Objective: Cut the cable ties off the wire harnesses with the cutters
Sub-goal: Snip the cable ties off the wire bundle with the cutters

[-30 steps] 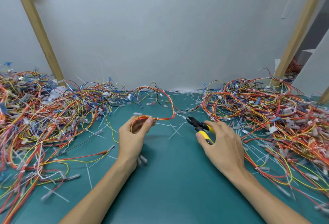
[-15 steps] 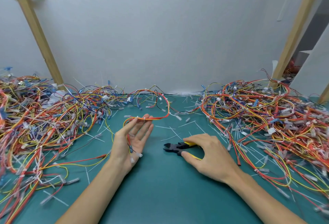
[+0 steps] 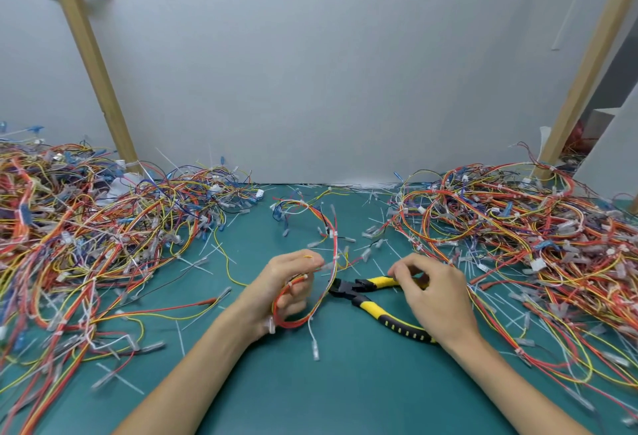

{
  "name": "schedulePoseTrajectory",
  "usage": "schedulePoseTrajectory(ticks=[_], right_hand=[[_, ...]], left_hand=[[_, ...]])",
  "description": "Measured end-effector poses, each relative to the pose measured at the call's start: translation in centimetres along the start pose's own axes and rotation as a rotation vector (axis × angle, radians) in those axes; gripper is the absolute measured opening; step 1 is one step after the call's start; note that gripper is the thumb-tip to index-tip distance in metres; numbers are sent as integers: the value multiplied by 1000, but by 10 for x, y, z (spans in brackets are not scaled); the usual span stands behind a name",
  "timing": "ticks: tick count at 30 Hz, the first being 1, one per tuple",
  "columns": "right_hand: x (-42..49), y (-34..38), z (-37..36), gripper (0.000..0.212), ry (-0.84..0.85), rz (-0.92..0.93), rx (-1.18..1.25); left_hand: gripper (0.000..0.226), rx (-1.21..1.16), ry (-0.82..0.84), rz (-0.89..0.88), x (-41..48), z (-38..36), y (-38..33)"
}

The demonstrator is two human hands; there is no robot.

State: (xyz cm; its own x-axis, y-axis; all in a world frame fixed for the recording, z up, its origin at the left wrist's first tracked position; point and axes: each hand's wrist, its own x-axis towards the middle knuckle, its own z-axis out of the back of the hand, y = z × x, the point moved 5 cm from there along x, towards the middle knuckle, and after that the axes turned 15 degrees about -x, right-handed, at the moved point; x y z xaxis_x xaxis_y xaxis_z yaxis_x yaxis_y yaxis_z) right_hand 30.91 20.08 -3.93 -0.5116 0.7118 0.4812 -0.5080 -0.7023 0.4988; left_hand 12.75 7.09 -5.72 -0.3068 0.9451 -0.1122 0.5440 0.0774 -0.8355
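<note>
Through my head-camera feed: the cutters (image 3: 368, 305), black-nosed with yellow-and-black handles, lie flat on the green mat (image 3: 345, 386) with their handles spread wide apart and the nose pointing left.

Just left of the cutters, the left hand (image 3: 288, 288) holds a wire harness (image 3: 293, 326) of red, orange and yellow leads, its fingers curled round the bundle. The harness loops under the palm, passes close by the cutters' nose and arcs away beyond it toward the wall (image 3: 310, 72).

The right hand (image 3: 438, 296) hovers over the cutters' handles with its fingers curled. The fingertips sit at the upper handle and the lower handle runs out from under the heel of the palm. I cannot tell from here whether the hand grips the tool or only rests over it.

Far left of the cutters sprawls one heap of harnesses (image 3: 86, 237); to their right a second heap (image 3: 518, 227) reaches almost to the right wrist. Loose white cable ties (image 3: 121, 378) litter the mat on both sides of the cutters. Beyond the cutters, wooden posts (image 3: 93, 65) lean against the wall.
</note>
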Motion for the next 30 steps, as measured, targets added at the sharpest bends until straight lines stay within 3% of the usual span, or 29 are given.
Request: schedulePoseTrajectory(ticks=[2,6,10,14,17,19,23,26,28,30], right_hand=[[0,2,-1,25,21,8,-26],[-1,6,-4,21,63,34,-104],[-2,5,-3,20,84,29,-91],[-1,4,-5,20,106,31,-100],[-1,4,-6,20,109,40,-87],[-1,5,-8,21,121,47,-87],[-2,5,-9,21,131,55,-126],[-2,5,-10,22,138,55,-151],[-1,5,-10,24,142,45,-170],[1,5,-11,27,140,37,-185]], left_hand=[[12,46,22,-44,1,-2,2],[43,-24,89,-102,5,-7,4],[54,-13,-41,-177,7,9,-15],[45,109,-331,-273,12,29,-36],[33,170,-459,-205,26,33,-38],[37,143,-522,-153,40,31,-38],[41,-32,-556,-104,73,20,-51],[56,-69,-562,-48,99,18,-60],[44,-72,-526,-9,111,17,-63],[18,-111,-456,-16,118,19,-66]])
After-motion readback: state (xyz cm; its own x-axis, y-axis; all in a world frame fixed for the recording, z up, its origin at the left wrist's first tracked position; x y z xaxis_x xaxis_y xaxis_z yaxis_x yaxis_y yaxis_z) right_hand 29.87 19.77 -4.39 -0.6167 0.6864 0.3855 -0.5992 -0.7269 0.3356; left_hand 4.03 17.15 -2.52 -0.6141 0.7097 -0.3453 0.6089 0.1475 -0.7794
